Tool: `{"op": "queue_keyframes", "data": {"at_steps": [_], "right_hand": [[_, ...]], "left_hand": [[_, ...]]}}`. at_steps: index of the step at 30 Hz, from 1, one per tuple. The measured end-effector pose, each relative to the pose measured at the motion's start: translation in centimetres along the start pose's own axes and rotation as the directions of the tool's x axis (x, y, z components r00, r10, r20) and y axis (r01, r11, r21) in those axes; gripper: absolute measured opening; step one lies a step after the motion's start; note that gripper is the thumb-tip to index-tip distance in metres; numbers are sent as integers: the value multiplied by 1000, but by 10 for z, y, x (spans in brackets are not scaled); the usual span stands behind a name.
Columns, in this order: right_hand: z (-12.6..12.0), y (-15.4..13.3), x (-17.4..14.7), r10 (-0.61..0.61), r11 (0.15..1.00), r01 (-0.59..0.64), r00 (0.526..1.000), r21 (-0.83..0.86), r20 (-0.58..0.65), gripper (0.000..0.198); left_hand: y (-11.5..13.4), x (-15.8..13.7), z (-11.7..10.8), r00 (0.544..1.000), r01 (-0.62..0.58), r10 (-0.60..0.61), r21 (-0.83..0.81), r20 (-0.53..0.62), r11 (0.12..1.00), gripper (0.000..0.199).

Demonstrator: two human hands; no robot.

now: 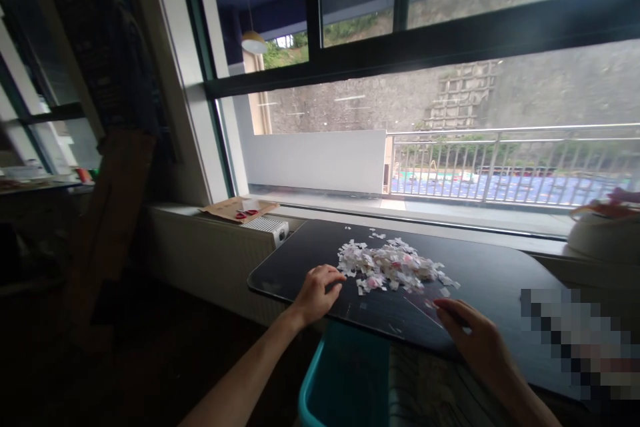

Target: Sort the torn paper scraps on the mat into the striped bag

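A heap of small torn paper scraps [395, 263], mostly white with a few pinkish bits, lies on the black tabletop [295, 260]. At the heap's near left edge is my left hand [320, 290], its fingers loosely curled and the thumb a little apart, with nothing visible in them. My right hand [473, 330] is at the near right of the scraps, thumb and fingers pinched on the edge of a thin clear plastic sheet [424, 305]. The sheet's far side reaches the front of the heap; its full outline is hard to make out.
Below the table's front edge stands a teal bin [313, 373]. Red-handled scissors [246, 214] lie on brown cardboard [225, 209] on the ledge at left, above a radiator [210, 247]. A white pot [603, 233] sits at far right. A large window runs behind the table.
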State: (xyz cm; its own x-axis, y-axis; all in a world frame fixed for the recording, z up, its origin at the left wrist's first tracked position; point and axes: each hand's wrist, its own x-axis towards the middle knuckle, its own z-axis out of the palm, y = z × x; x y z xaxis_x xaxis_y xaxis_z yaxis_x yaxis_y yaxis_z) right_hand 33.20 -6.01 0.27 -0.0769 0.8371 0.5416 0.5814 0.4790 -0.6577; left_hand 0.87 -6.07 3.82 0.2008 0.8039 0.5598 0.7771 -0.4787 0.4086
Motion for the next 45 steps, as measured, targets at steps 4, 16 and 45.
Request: {"op": "queue_keyframes", "data": {"at_steps": [4, 16, 45], "right_hand": [[26, -15, 17, -89, 996, 83, 985, 41, 147, 29], [32, -8, 17, 21, 997, -28, 994, 66, 110, 29], [35, -8, 17, 29, 996, -37, 995, 77, 95, 28]], "left_hand": [[9, 2, -2, 996, -63, 59, 63, 66, 996, 22], [40, -31, 8, 943, -169, 129, 106, 306, 980, 31], [50, -51, 1, 967, -203, 190, 62, 170, 977, 25]]}}
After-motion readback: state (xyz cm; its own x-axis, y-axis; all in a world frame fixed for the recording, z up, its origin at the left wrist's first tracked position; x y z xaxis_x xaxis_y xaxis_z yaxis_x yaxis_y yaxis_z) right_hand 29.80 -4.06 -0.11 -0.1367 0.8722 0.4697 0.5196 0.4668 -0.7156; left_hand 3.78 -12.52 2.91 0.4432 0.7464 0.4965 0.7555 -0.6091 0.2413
